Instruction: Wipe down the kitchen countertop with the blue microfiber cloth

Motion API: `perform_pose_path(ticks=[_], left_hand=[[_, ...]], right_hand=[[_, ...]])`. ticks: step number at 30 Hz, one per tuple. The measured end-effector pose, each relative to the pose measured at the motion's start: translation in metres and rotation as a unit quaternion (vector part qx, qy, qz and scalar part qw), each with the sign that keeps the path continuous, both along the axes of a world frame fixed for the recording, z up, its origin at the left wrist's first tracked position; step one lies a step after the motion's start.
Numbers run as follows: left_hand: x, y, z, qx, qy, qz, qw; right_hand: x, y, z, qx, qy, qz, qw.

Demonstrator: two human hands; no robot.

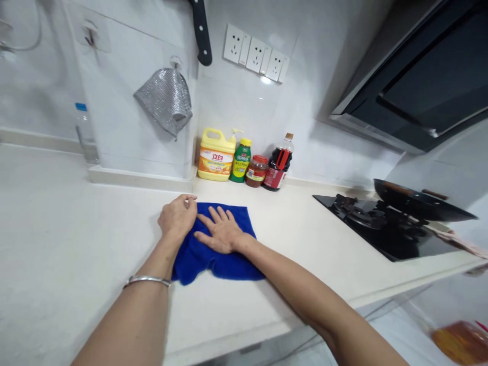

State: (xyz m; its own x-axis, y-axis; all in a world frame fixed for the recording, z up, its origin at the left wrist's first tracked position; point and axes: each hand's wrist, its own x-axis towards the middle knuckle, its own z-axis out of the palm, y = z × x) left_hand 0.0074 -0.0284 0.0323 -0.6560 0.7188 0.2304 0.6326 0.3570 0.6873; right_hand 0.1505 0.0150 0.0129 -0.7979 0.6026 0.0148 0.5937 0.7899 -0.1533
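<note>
A blue cloth (232, 267) lies spread on the pale countertop (290, 229), its near edge wavy. My right hand (221, 233) rests flat on the middle of it, palm down and fingers spread. At the cloth's far left corner, my left hand (177, 217) is closed, thumb and forefinger pinching the edge. A silver bangle (148, 279) circles my left wrist.
Along the wall stand a yellow detergent jug (216, 157), a green bottle (240, 161), a red-lidded jar (256, 171) and a dark sauce bottle (277, 165). A gas stove (377, 229) with a wok (419, 203) is at right. A clear bottle (86, 134) stands left.
</note>
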Motion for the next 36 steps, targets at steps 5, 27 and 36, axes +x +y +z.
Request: perform_pose_path(ticks=[5, 27, 36], left_hand=[[0.008, 0.002, -0.002, 0.011, 0.03, 0.036, 0.999], [0.012, 0.006, -0.01, -0.132, 0.13, -0.141, 0.972], [0.01, 0.003, -0.009, -0.143, 0.159, -0.179, 0.96]], right_hand=[[-0.02, 0.05, -0.002, -0.001, -0.005, -0.056, 0.998], [0.089, 0.165, -0.013, -0.004, -0.034, -0.287, 0.957], [0.168, 0.128, -0.015, 0.015, -0.049, -0.356, 0.933]])
